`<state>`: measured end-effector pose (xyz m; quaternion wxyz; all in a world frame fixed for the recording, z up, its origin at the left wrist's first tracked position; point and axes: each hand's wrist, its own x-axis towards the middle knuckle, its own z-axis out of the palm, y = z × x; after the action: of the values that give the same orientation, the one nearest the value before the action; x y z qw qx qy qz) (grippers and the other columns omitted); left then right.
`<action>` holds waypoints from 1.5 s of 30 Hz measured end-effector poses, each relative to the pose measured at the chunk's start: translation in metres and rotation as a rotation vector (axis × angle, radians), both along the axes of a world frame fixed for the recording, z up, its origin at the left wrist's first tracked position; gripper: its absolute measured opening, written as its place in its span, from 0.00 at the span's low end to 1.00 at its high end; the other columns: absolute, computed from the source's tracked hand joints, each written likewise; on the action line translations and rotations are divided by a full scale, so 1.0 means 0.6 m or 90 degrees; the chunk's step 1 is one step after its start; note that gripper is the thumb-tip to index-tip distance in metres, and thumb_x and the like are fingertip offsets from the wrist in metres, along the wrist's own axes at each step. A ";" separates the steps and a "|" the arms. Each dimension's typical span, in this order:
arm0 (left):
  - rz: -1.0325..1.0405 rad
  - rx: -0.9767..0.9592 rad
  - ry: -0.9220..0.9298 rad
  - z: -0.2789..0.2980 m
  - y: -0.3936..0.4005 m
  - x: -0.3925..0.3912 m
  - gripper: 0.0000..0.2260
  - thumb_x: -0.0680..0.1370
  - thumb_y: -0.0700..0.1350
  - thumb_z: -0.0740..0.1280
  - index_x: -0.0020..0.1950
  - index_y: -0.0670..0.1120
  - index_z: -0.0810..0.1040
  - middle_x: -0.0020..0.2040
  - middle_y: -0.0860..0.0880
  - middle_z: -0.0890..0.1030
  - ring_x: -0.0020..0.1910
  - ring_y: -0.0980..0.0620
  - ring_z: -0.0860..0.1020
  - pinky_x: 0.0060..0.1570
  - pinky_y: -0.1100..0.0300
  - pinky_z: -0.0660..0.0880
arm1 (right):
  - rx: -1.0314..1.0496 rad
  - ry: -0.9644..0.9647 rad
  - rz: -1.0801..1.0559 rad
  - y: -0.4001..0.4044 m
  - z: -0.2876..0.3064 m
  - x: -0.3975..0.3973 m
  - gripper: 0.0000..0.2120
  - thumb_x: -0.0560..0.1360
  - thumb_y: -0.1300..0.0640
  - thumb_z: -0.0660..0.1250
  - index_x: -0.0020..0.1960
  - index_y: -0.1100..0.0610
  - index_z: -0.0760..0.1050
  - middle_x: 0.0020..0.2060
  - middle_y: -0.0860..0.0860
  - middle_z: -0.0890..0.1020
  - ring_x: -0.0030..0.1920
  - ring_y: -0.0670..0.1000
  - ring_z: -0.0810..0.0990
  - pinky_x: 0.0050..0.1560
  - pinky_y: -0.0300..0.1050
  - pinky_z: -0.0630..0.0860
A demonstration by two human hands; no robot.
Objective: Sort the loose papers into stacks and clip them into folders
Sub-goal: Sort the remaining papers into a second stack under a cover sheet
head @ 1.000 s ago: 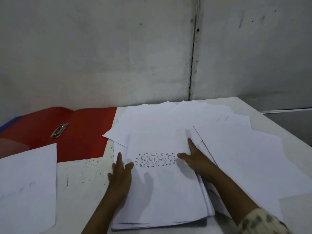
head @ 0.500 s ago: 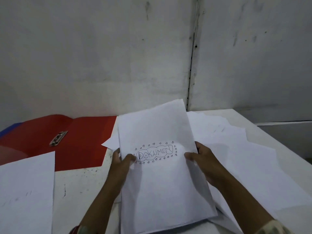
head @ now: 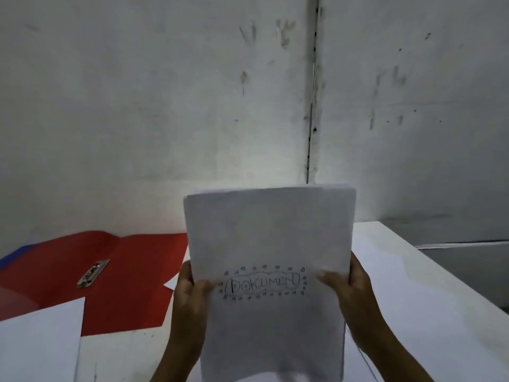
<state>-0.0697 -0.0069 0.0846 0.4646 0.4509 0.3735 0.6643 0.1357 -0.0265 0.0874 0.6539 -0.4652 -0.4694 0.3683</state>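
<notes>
Left hand (head: 190, 296) and right hand (head: 351, 288) — both clamped on upright paper stack (head: 271, 235).

front-middle: paper stack (head: 270, 271) held upright in both hands fills the space | left edge: open red folder (head: 124, 271) with metal clip (head: 93, 272) lies flat, loose sheet (head: 41, 340) overlaps its near corner | right side: loose papers (head: 413, 312) cover table (head: 124, 351) | bare strip between folder and stack
</notes>
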 end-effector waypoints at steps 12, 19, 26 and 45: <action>0.051 0.065 0.012 -0.009 0.000 0.002 0.13 0.71 0.32 0.57 0.46 0.50 0.72 0.40 0.50 0.77 0.34 0.63 0.77 0.29 0.71 0.75 | 0.033 0.005 -0.004 -0.003 0.002 -0.003 0.16 0.60 0.58 0.60 0.47 0.49 0.72 0.43 0.47 0.79 0.42 0.47 0.78 0.33 0.33 0.77; 0.063 -0.023 0.051 -0.068 0.000 0.009 0.16 0.63 0.42 0.54 0.48 0.54 0.71 0.46 0.49 0.77 0.44 0.51 0.76 0.31 0.68 0.77 | -0.099 -0.022 -0.029 -0.009 -0.061 -0.009 0.14 0.59 0.58 0.59 0.43 0.52 0.74 0.41 0.50 0.80 0.42 0.52 0.77 0.37 0.42 0.74; 0.072 -0.052 0.105 -0.067 -0.014 0.000 0.12 0.69 0.42 0.57 0.49 0.53 0.73 0.48 0.50 0.78 0.45 0.55 0.76 0.36 0.68 0.75 | -0.132 -0.073 -0.038 -0.016 -0.056 -0.019 0.13 0.75 0.69 0.60 0.39 0.53 0.72 0.37 0.50 0.77 0.38 0.48 0.74 0.33 0.40 0.69; 0.363 -0.271 0.330 -0.077 -0.035 -0.355 0.08 0.77 0.38 0.56 0.52 0.41 0.74 0.49 0.45 0.76 0.45 0.44 0.74 0.45 0.56 0.69 | -0.293 -0.070 0.280 0.042 -0.088 -0.344 0.08 0.72 0.65 0.62 0.39 0.54 0.74 0.37 0.49 0.79 0.42 0.49 0.76 0.42 0.39 0.71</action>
<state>-0.2828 -0.0279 0.0386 0.2360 0.3756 0.7157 0.5394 -0.0710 -0.0010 0.0344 0.4098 -0.5076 -0.4977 0.5716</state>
